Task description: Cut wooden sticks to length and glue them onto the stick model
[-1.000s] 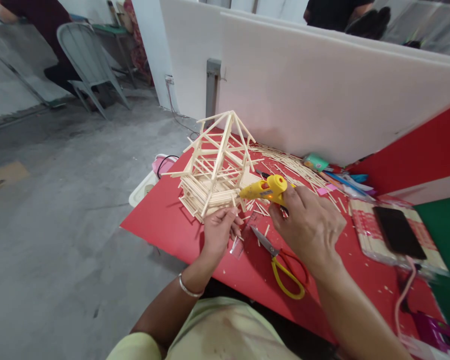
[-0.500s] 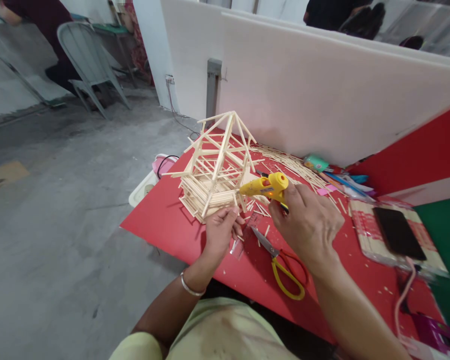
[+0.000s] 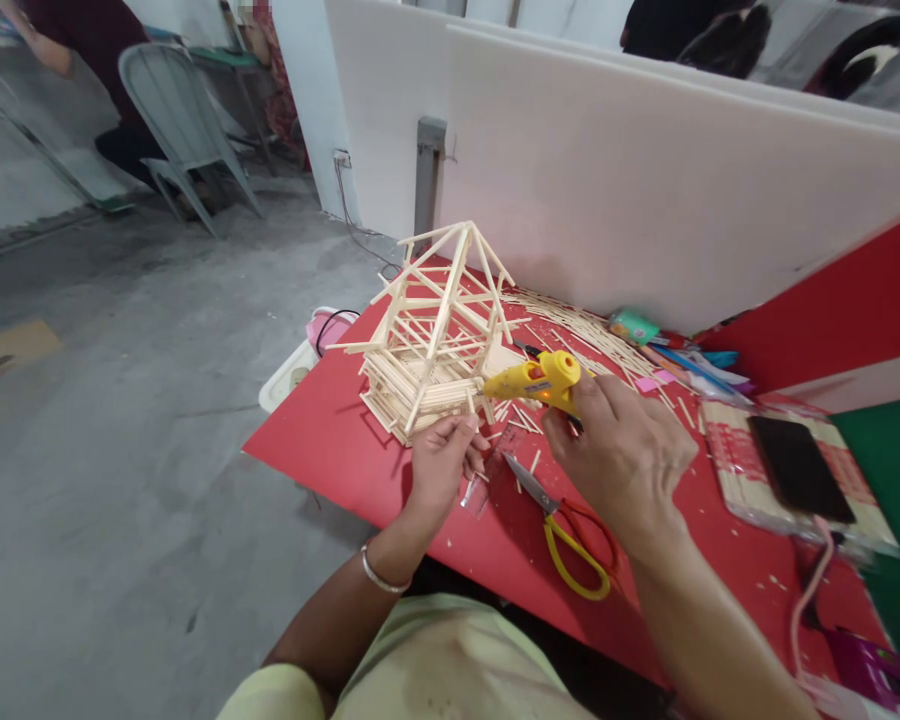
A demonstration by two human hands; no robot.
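A small house frame built of thin wooden sticks (image 3: 431,335) stands near the left end of the red table (image 3: 330,440). My right hand (image 3: 622,455) grips a yellow glue gun (image 3: 536,380), whose nozzle points left at the frame's lower right corner. My left hand (image 3: 439,465) is closed just below that corner, fingers pinched at the base of the frame; what they pinch is too small to make out. A bangle sits on my left wrist.
Yellow-handled scissors (image 3: 562,525) lie between my hands. Loose sticks (image 3: 577,330) spread behind the frame. A phone (image 3: 799,465) rests on a stick bundle at right. White partition boards (image 3: 645,170) back the table. A grey chair (image 3: 176,115) and other people are farther off.
The glue gun's nozzle has dipped slightly toward the frame's lower corner. My left hand stays where it was.
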